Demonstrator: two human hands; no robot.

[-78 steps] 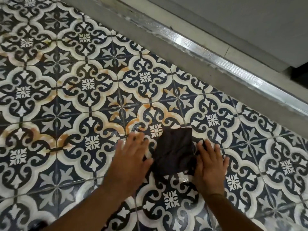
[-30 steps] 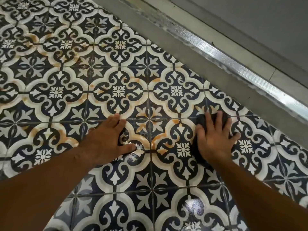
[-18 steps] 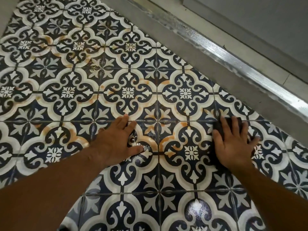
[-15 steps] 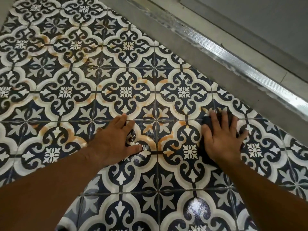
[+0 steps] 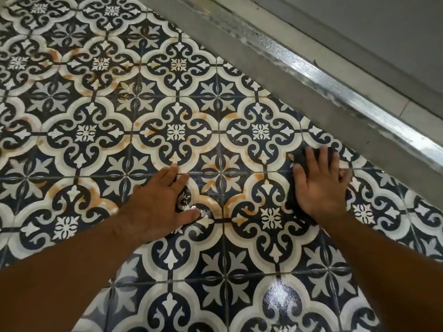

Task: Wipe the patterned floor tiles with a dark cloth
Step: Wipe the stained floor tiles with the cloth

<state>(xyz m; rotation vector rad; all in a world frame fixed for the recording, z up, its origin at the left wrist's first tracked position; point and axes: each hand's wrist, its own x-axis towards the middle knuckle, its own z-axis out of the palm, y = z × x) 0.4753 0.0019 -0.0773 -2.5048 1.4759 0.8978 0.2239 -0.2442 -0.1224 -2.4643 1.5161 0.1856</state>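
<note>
The floor is laid with navy-and-white patterned tiles [image 5: 175, 133], several of them marked with orange-brown stains. My right hand [image 5: 318, 185] lies flat, fingers spread, on top of a dark cloth [image 5: 299, 158] pressed to the tiles at the right. Only the cloth's edges show around the fingers and beside the palm. My left hand [image 5: 158, 202] rests flat on the tiles to the left with nothing in it, fingers slightly apart, beside a small wet glint.
A grey concrete strip [image 5: 275, 75] and a ribbed metal threshold rail [image 5: 335, 85] run diagonally just beyond my right hand. Behind them stands a grey wall or door [image 5: 359, 32]. A shiny wet patch [image 5: 281, 300] lies near the bottom right.
My right hand has slid the cloth over the tiles near the rail, first right and then back left. The left hand has stayed planted in place.
</note>
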